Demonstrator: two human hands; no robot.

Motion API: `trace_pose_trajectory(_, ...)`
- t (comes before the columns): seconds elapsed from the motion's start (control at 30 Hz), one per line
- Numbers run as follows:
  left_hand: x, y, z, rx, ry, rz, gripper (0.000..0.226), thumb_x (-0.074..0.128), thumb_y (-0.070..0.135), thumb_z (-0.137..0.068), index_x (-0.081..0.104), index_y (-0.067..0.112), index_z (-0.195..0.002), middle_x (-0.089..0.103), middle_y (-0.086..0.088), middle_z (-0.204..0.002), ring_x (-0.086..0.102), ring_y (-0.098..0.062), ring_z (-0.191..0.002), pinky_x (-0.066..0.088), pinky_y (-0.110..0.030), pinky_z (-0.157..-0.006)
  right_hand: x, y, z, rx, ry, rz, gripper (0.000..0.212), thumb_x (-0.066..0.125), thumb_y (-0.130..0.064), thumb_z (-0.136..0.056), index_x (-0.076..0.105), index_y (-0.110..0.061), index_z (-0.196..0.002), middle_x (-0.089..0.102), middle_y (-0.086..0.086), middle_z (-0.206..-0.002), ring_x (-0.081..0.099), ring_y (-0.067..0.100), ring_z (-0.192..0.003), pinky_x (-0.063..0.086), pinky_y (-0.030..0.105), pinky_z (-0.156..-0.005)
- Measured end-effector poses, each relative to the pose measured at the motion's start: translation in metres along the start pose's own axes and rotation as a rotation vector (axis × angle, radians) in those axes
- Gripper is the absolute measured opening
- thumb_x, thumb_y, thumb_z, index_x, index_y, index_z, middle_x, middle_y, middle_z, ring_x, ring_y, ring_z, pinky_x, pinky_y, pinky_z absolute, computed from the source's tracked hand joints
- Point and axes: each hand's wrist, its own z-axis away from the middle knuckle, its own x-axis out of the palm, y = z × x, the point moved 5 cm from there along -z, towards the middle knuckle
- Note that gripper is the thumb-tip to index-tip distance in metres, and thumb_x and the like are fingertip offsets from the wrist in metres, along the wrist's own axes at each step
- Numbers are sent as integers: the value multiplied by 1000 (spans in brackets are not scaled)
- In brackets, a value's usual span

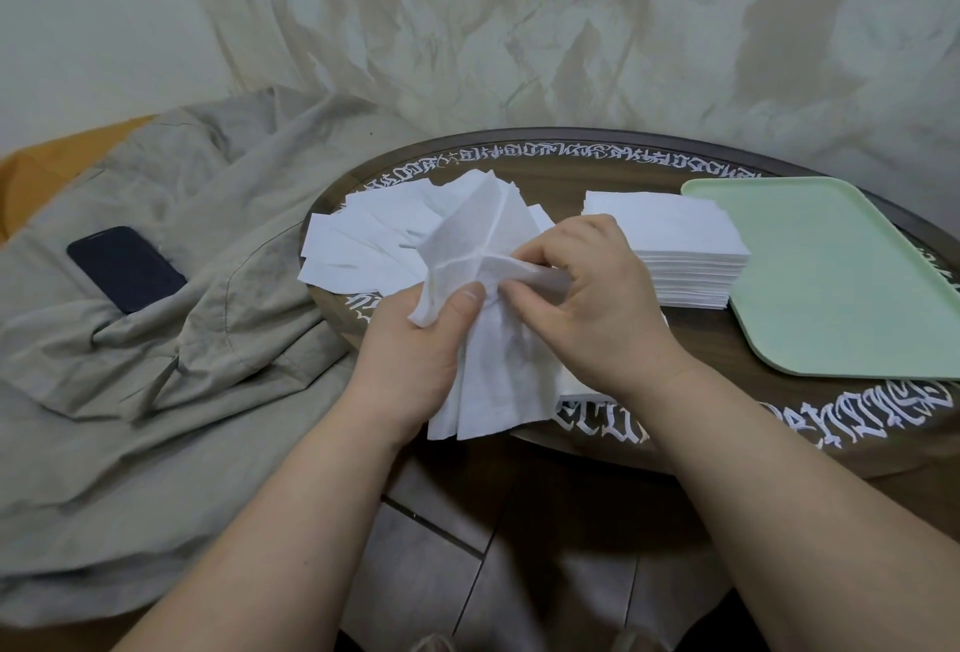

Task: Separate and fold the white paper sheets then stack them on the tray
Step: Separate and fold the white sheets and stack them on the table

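My left hand (415, 345) grips a bunch of white paper sheets (483, 288) above the round table's (571, 168) near edge; right hand (587, 298) pinches one ply. Risk: thin sheet tears or several peel together. Green tray (841, 282) holds nothing yet.

stack (670, 246) left of tray (831, 277) | both on table (597, 168) | phone (126, 268) far left

Left hand (410, 355) gripping a bunch of white sheets (483, 381) at 6 o'clock on the round table (701, 423); right hand (587, 303) pinching one sheet's edge. Loose sheets (363, 241) fanned at 10 o'clock. Neat stack (670, 246) touching green tray (831, 277) at 3 o'clock. Phone (126, 268) on grey cloth (182, 391) at 9 o'clock.
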Motion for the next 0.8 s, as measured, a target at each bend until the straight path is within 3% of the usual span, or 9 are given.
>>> trace_pose_trajectory(0.1,0,-3,-1,-25,3,73,11,69,24,-86,78,24,-81,77,-5,-95,72,-26,-97,55,-50,-92,-2,1,0,61,-18,-59,12,65,-28,-80,68,-17,-80,63,-6,-79,51,19,-86,33,12,-77)
trace_pose_trajectory(0.2,3,-6,-3,-89,-28,231,27,58,10,-94,80,20,-80,76,-6,-94,72,-23,-92,55,-41,-85,-6,3,2,126,-11,-133,9,67,-24,-82,71,-17,-82,66,-11,-80,58,16,-83,40,20,-74)
trace_pose_trajectory(0.27,5,-6,-5,-108,-43,284,33,55,9,-95,81,24,-79,76,-5,-95,72,-21,-91,55,-39,-84,-9,8,3,187,6,-193,6,69,-19,-86,74,-17,-87,69,-12,-83,62,10,-84,45,20,-76)
trace_pose_trajectory(0.37,5,-7,-5,-128,-9,310,27,55,10,-96,78,17,-82,77,-4,-94,73,-19,-89,55,-38,-83,-12,15,5,272,-4,-257,9,68,-16,-88,76,-18,-92,70,-17,-85,63,4,-88,49,22,-81)
trace_pose_trajectory(0.5,4,-8,-6,-141,-8,311,32,55,12,-97,80,23,-81,77,-4,-98,73,-21,-94,53,-42,-89,-12,23,3,384,-49,-297,14,71,-18,-84,69,-31,-89,63,-27,-85,60,-1,-84,48,22,-82)
trace_pose_trajectory(0.63,4,-5,-5,-162,18,357,19,53,10,-98,70,16,-95,77,-2,-95,73,-19,-90,55,-39,-82,-8,31,6,542,-133,-393,14,74,-18,-81,68,-30,-84,66,-16,-89,60,8,-87,50,25,-80)
trace_pose_trajectory(0.8,0,-5,-8,-179,76,418,17,53,9,-98,67,17,-98,77,3,-91,73,-14,-85,58,-34,-76,-20,33,5,639,-148,-729,16,68,-10,-73,64,-20,-62,62,-4,-70,56,13,-69,42,29,-66)
